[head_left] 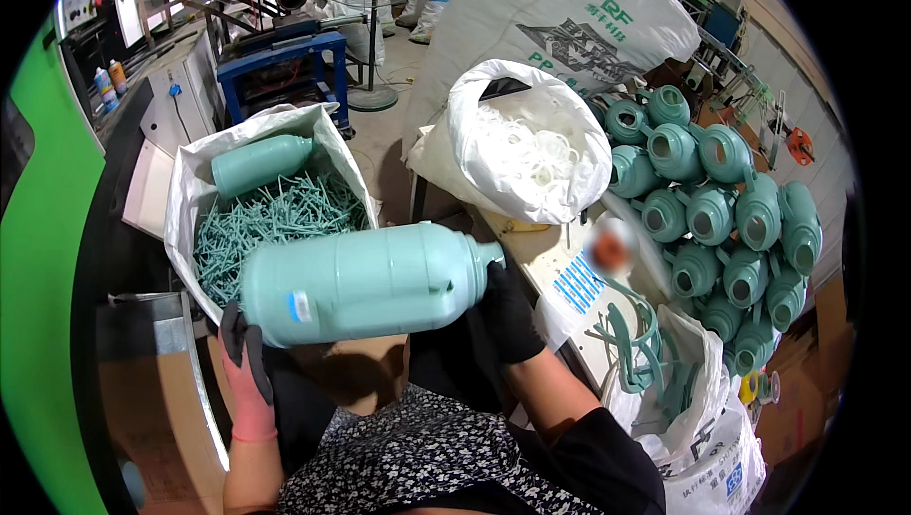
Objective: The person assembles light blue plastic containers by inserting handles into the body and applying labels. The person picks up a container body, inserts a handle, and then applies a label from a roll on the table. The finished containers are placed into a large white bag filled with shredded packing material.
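Observation:
A large teal plastic thermos shell [380, 282] lies sideways in front of me, its neck to the right and a small blue-and-white sticker near its base. My right hand [508, 316], in a black glove, is closed round the neck end. At the base end is my left hand [247, 363], in a pink glove with dark fingers, gripping the lower edge; part of its grip is hidden behind the shell. Behind the shell stands a white sack [182, 230] of thin teal plastic sticks [256, 230], with another teal shell [261, 164] lying on top.
A white bag [465, 168] of clear plastic rings stands on the worktable [593, 344], near a sheet of blue stickers [579, 282]. Teal handles and strips [645, 335] hang over a bag at right. Several teal thermos shells [712, 211] are stacked at far right. Cardboard [152, 420] lies lower left.

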`<state>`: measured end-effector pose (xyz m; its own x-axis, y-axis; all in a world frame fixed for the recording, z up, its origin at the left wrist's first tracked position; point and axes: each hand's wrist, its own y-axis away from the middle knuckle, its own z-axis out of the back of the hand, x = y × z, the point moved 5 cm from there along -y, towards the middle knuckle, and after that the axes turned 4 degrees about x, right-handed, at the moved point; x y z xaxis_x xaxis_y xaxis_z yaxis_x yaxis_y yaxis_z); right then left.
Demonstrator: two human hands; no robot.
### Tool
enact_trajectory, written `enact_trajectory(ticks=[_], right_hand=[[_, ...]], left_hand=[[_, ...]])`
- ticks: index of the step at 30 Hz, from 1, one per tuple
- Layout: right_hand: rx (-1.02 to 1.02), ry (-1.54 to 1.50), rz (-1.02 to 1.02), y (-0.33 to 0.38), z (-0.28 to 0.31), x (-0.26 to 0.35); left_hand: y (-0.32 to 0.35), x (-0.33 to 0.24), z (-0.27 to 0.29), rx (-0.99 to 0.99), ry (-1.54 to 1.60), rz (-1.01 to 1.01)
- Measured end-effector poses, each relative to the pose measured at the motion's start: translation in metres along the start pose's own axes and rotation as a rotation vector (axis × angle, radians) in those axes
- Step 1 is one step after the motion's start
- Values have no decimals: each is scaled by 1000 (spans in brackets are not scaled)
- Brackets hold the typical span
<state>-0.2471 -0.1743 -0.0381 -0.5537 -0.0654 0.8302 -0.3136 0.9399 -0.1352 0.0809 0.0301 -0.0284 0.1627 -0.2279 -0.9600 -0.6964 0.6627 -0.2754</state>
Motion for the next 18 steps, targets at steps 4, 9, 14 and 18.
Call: enact_trajectory(ticks=[4, 9, 14, 18], right_hand=[[119, 466, 46, 8, -52, 44], [747, 858, 710, 61, -132, 1], [666, 786, 151, 55, -78, 5], [159, 1195, 320, 35, 52, 48]], left_hand=[[20, -21, -16, 186, -265, -210], [40, -52, -95, 715, -443, -251], [50, -30, -92, 739, -587, -408], [43, -9, -85, 690, -565, -373]])
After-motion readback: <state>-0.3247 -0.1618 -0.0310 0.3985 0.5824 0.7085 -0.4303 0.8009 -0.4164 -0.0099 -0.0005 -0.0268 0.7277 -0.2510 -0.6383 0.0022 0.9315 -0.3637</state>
